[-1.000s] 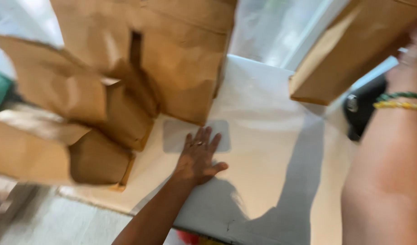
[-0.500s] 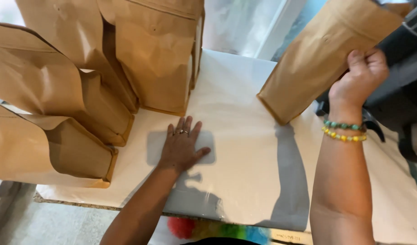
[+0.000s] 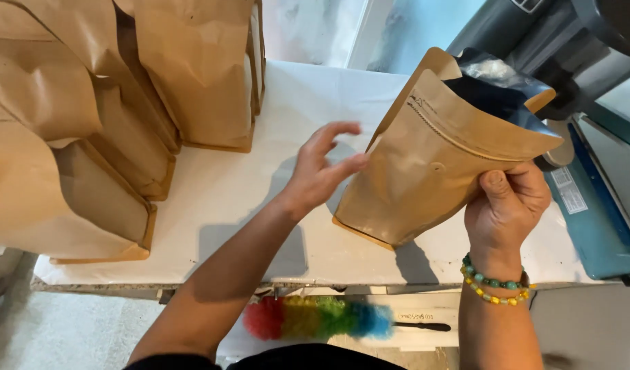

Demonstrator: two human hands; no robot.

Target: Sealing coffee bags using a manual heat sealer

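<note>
Right hand [image 3: 507, 205]: gripping the open kraft stand-up pouch [image 3: 431, 157] at its 4 o'clock edge, thumb pressing on the front.
Left hand [image 3: 318, 175]: fingers spreading loosely, holding nothing, nearing the pouch's 9 o'clock side.
Pouch: tilting above the white table [image 3: 226, 199].

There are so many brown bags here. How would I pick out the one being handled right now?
Start at the white table, where a crowd of kraft paper pouches stands at the back left. Look right, near the grey and blue machine: the right hand holds one pouch tilted above the table, the left hand open beside it. Only this one is lifted, with its top gaping open and showing a dark, shiny lining.
</note>
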